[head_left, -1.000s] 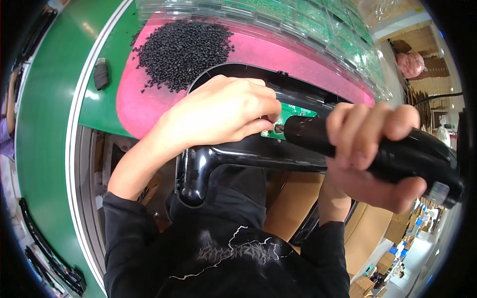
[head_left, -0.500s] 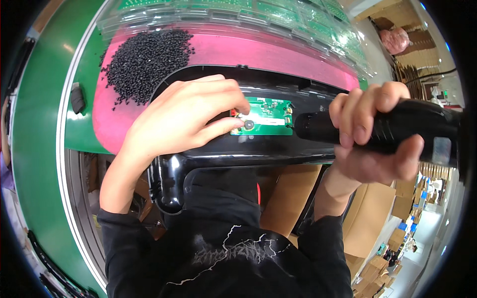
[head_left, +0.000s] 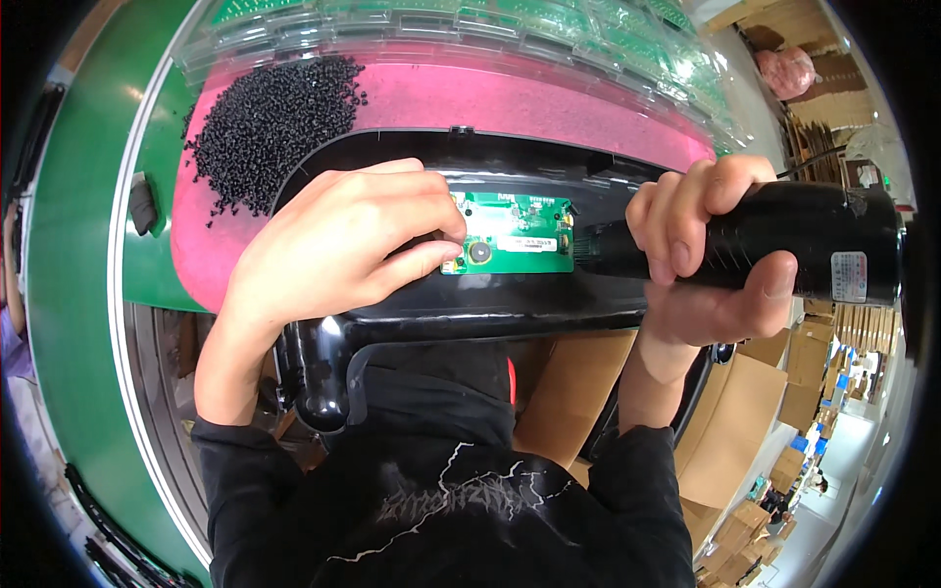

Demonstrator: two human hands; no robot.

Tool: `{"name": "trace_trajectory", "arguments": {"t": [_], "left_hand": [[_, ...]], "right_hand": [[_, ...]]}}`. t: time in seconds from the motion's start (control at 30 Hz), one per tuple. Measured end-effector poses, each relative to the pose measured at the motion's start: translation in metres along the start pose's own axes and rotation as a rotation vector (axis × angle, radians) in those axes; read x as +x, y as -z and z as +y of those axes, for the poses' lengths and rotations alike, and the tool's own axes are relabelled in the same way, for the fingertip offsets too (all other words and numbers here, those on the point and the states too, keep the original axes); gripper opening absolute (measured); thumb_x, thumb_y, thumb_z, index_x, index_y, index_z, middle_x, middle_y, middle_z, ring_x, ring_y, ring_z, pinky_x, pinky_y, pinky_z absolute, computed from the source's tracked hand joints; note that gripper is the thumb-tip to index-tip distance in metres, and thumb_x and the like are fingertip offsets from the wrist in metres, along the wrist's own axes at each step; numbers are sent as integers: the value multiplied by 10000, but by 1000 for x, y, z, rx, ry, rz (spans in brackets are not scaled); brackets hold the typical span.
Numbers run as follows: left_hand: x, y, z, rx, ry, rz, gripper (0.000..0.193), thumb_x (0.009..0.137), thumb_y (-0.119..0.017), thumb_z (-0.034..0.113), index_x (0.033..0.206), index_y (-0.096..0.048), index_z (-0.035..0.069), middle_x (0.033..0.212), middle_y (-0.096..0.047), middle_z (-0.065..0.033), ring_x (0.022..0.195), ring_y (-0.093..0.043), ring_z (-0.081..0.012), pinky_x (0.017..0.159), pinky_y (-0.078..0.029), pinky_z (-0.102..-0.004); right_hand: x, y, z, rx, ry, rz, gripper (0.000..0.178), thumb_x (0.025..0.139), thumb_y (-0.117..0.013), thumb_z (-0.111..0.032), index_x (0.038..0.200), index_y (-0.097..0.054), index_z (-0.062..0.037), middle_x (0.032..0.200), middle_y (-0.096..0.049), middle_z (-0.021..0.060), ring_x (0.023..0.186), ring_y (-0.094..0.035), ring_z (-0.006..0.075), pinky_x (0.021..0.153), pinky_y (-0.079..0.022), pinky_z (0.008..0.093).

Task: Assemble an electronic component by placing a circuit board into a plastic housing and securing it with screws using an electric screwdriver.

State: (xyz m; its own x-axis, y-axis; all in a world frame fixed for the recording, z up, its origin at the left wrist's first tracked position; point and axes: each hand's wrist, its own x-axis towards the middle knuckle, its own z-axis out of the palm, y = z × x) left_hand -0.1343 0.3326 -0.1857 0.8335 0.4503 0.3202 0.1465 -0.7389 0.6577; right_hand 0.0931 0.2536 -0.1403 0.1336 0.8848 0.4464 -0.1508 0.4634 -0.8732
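Note:
A long glossy black plastic housing (head_left: 520, 302) lies open side up in front of me. Inside it sits a green circuit board (head_left: 534, 261) with a small round black part and a white label strip. My left hand (head_left: 358, 235) reaches over the housing's left side, thumb and fingertips closed on the board's left end; the exact contact is partly hidden. My right hand (head_left: 701, 245) is wrapped round a thick black electric screwdriver (head_left: 818, 240), its thumb angled outward. The tool's narrow end is at the board's right edge; whether it touches is unclear.
A heap of small black screws (head_left: 270, 132) lies on the pink mat (head_left: 201, 250) at the far left. Clear plastic trays (head_left: 470, 44) holding green boards stand behind. A small dark object (head_left: 143, 204) rests on the green table (head_left: 88, 343). Cardboard boxes (head_left: 730, 431) are at the lower right.
The housing, heap and left hand appear slightly farther left in the view. My right hand and the screwdriver have shifted a little left too. Both grips stay the same.

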Motion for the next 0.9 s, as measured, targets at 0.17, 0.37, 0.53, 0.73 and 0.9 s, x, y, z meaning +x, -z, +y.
{"name": "trace_trajectory", "arguments": {"t": [0.17,0.37,0.53,0.73,0.9], "left_hand": [[0,1,0,-6,-6,-5,130,753,-698,51,849,-624,3,815,-629,-107,767,-608,-288,674,-501,-371],[0,1,-1,3,-18,-10,122,787,-684,77,852,-620,-4,814,-628,-117,772,-607,-300,688,-503,-374],[-1,0,0,32,-16,-5,102,815,-662,70,864,-620,-8,823,-632,-123,785,-613,-298,703,-504,-371],[-1,3,7,9,-30,17,87,823,-650,45,884,-626,-12,831,-640,-123,793,-625,-276,705,-501,-356],[-23,21,43,-316,149,526,58,856,-618,23,825,-626,-24,721,-640,-80,635,-613,-125,578,-476,-246]], "right_hand": [[-1,-2,0,-38,-32,-2,575,802,-601,-598,914,-458,-52,563,-441,-26,411,-361,80,437,-297,246],[2,3,-1,-9,-51,-101,606,781,-621,-629,926,-465,-63,569,-447,-46,414,-382,65,436,-306,236],[3,7,-4,-27,-69,-165,632,770,-616,-662,909,-468,-64,567,-444,-45,420,-383,65,457,-319,243],[22,16,-14,297,-213,195,518,922,-538,-514,1038,-500,-11,684,-468,-16,564,-413,93,628,-374,262],[39,48,-16,600,-337,470,385,896,-592,-134,1161,-397,67,1220,-394,206,1220,-413,389,1061,-365,551]]}}
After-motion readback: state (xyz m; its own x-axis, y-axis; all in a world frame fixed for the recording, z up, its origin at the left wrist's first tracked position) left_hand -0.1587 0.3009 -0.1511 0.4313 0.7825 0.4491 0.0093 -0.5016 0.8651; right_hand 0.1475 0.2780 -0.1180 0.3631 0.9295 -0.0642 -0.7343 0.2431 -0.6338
